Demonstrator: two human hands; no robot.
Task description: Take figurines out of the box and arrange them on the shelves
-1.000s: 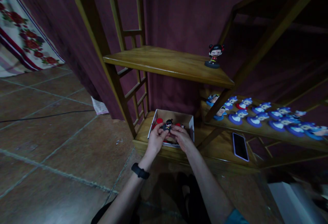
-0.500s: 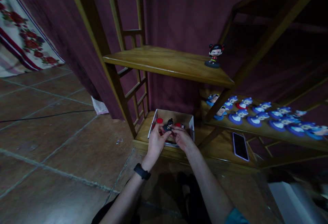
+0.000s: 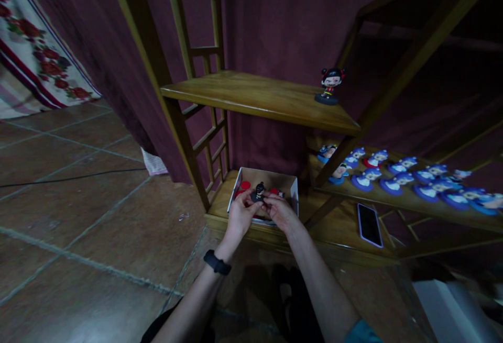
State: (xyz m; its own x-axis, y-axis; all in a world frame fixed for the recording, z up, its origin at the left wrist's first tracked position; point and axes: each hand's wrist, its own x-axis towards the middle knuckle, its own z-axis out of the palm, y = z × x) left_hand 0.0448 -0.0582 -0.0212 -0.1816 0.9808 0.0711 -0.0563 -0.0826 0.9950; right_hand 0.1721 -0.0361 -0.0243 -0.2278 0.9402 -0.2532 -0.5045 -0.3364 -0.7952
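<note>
Between my two hands is a small dark-haired figurine on a black base, held upright over an open cardboard box. My left hand is closed on the left side of the base, and my right hand grips it from the right. Inside the box lie a red disc-shaped piece and other red pieces, partly hidden by my hands. Up on the wooden shelf, near its right end, stands a black-haired figurine on a dark round base.
Several blue and white figurines stand in rows on a lower shelf at right. Below them a phone lies on the bottom board. A wooden post rises left of the box. A white box-like object sits at bottom right.
Almost nothing differs. Both hands keep hold of the figurine over the box, and the view has shifted very slightly.
</note>
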